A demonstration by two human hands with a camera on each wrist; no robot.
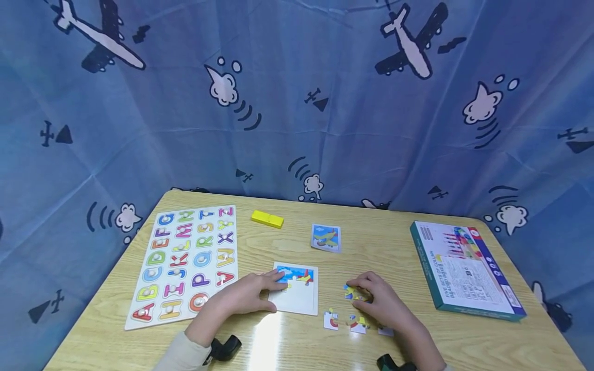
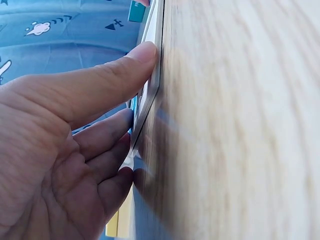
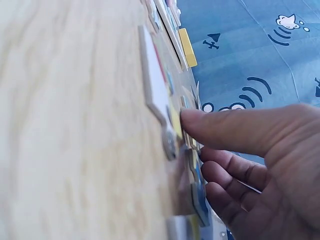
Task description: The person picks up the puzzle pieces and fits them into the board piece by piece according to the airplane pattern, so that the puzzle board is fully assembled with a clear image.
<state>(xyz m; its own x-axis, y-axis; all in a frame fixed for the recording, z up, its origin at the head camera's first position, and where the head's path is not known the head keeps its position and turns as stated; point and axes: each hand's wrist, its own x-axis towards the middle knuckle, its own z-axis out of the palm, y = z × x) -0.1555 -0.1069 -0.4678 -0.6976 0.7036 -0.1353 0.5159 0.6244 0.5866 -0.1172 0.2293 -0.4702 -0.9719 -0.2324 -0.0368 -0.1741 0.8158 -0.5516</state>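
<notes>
My left hand (image 1: 250,294) rests at the left side of a white puzzle tray (image 1: 301,303), thumb by its near corner and fingers straight over its top. Several fitted pieces (image 1: 301,276) with blue sky and a red-and-yellow plane part fill the tray's far side. Right of the tray, my right hand (image 1: 382,305) has thumb and curled fingers about a yellow-and-blue jigsaw piece (image 1: 349,293) low on the table. In the right wrist view, the thumb (image 3: 195,122) and fingertips meet the pieces' edges. Loose jigsaw pieces (image 1: 331,320) lie nearer me, one partly hidden by the right wrist.
A picture card of a yellow plane (image 1: 326,238) lies beyond the tray, and a yellow block (image 1: 267,219) sits farther left. On the left is an alphabet peg board (image 1: 185,304). A boxed bead set (image 1: 468,270) lies at the right. A blue curtain (image 1: 297,103) hangs behind the table.
</notes>
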